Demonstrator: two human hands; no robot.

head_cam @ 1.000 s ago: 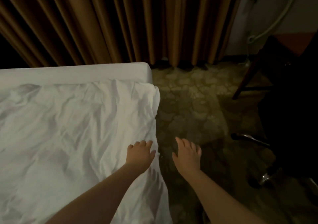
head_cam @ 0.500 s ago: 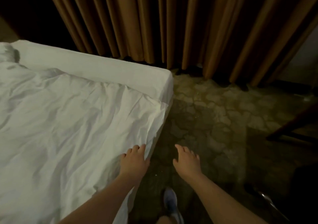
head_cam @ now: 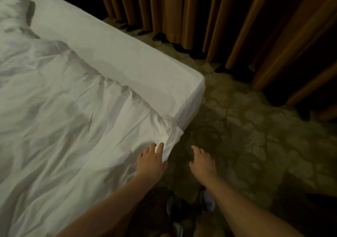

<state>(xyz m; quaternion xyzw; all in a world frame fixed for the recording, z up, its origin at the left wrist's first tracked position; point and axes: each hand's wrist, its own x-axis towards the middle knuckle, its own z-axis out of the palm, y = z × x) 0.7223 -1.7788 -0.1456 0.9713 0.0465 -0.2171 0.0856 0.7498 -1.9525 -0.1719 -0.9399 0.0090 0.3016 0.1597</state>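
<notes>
A crumpled white duvet (head_cam: 73, 118) covers most of the bed. The bare white mattress (head_cam: 142, 69) shows along the far edge and at the corner. My left hand (head_cam: 151, 161) lies flat on the duvet near its corner, fingers straight. My right hand (head_cam: 203, 161) hovers over the carpet just off the bed's edge, fingers spread and holding nothing.
Brown pleated curtains (head_cam: 209, 18) hang behind the bed's corner and reach the floor. A dark patterned carpet (head_cam: 255, 145) fills the right side. My shoes (head_cam: 208, 200) show at the bottom, close to the bed.
The view has swung left and down, so the chair at the right is gone and more of the bed shows. Both hands stay at the duvet's corner, the left still resting on it.
</notes>
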